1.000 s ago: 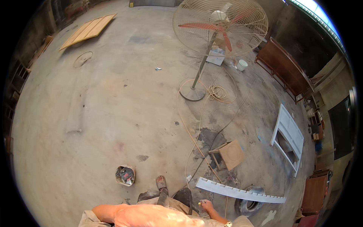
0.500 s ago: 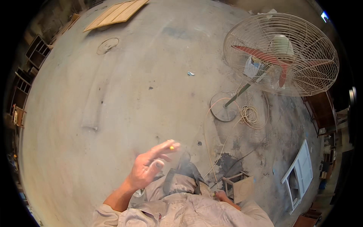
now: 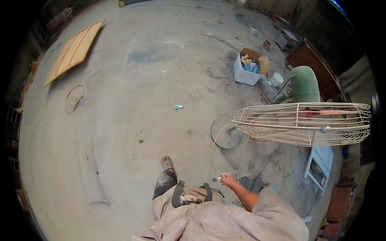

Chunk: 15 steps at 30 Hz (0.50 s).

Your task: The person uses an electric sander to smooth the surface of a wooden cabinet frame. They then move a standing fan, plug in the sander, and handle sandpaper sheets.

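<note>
My right hand (image 3: 228,180) is closed at my right side, with its arm bent out from the sleeve. From the fingers sticks a small yellow piece (image 3: 220,178), too small to name. A thin orange hose or cord (image 3: 213,154) runs down from the fan base toward this hand; whether the hand holds it I cannot tell. My left hand is out of view. The large standing fan (image 3: 301,124), with a cream wire cage, red blades and a green motor, is ahead on the right. Its round base (image 3: 226,134) rests on the floor.
A white box (image 3: 246,75) with blue and yellow packets stands beyond the fan, beside a white bucket (image 3: 277,79). A white panelled frame (image 3: 319,164) leans at the right. A wooden panel (image 3: 76,50) lies far left. Blue-white scrap (image 3: 178,107) is on the floor.
My left hand, raised with a small yellow thing between its fingers, has left the view. My view has shifted, my foot now shows ahead, and the fan cage appears edge-on.
</note>
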Each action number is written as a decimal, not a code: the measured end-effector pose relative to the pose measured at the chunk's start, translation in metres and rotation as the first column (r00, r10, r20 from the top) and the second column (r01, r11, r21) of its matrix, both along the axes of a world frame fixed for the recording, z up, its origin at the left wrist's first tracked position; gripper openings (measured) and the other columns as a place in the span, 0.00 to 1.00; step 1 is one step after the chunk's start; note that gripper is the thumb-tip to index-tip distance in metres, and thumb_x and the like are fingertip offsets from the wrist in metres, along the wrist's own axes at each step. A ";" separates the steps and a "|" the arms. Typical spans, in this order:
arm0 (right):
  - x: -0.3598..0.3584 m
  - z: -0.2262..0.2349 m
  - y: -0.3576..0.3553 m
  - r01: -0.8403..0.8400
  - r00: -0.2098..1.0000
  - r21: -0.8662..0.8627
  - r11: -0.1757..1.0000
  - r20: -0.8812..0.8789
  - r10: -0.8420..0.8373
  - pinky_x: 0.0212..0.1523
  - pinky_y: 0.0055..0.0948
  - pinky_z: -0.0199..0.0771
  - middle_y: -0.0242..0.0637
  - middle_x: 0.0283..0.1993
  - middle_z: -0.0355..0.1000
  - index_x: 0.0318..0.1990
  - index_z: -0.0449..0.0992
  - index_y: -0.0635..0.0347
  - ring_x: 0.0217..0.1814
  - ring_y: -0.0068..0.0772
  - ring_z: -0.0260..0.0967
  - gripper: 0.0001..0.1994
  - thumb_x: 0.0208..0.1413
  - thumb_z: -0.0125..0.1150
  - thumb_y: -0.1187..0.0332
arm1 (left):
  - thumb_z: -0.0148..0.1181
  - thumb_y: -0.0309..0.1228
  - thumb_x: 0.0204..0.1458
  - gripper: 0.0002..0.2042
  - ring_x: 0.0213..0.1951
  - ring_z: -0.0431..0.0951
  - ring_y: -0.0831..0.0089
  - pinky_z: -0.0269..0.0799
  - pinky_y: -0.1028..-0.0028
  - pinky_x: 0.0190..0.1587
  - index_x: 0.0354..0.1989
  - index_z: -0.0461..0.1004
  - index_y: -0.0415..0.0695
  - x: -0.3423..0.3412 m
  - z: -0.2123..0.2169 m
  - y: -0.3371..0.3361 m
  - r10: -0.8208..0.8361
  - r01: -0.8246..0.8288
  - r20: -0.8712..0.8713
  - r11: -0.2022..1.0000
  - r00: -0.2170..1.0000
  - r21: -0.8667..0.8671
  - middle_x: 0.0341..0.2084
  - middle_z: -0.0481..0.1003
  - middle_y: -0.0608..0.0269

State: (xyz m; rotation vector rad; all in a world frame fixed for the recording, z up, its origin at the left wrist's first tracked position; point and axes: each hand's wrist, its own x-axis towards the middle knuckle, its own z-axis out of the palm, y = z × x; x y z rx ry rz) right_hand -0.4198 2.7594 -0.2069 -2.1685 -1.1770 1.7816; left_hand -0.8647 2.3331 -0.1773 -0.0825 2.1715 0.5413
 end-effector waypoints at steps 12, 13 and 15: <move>-0.120 -0.014 -0.054 0.497 0.868 -0.246 0.832 0.135 -0.478 0.35 0.41 0.82 0.48 0.32 0.77 0.37 0.78 0.65 0.35 0.43 0.78 0.14 0.53 0.57 0.63 | 0.54 0.35 0.60 0.14 0.29 0.79 0.75 0.69 0.78 0.23 0.47 0.76 0.38 -0.305 0.117 0.843 -0.356 0.659 -0.568 0.546 0.742 0.518 0.32 0.78 0.59; -0.137 -0.017 -0.037 0.219 0.965 -0.151 0.964 0.177 -0.192 0.37 0.42 0.81 0.48 0.34 0.77 0.37 0.79 0.64 0.37 0.46 0.78 0.14 0.51 0.59 0.62 | 0.54 0.35 0.60 0.14 0.30 0.80 0.75 0.69 0.78 0.23 0.47 0.76 0.38 -0.285 0.130 0.898 -0.397 0.691 -0.568 0.459 0.721 0.558 0.32 0.78 0.59; -0.166 -0.034 -0.015 -0.395 0.865 -0.009 0.919 0.335 0.375 0.41 0.43 0.78 0.49 0.38 0.78 0.36 0.80 0.61 0.40 0.53 0.76 0.14 0.45 0.64 0.60 | 0.55 0.35 0.60 0.14 0.31 0.80 0.74 0.69 0.79 0.24 0.47 0.76 0.38 -0.238 0.143 0.977 -0.483 0.733 -0.568 0.284 0.666 0.618 0.33 0.78 0.59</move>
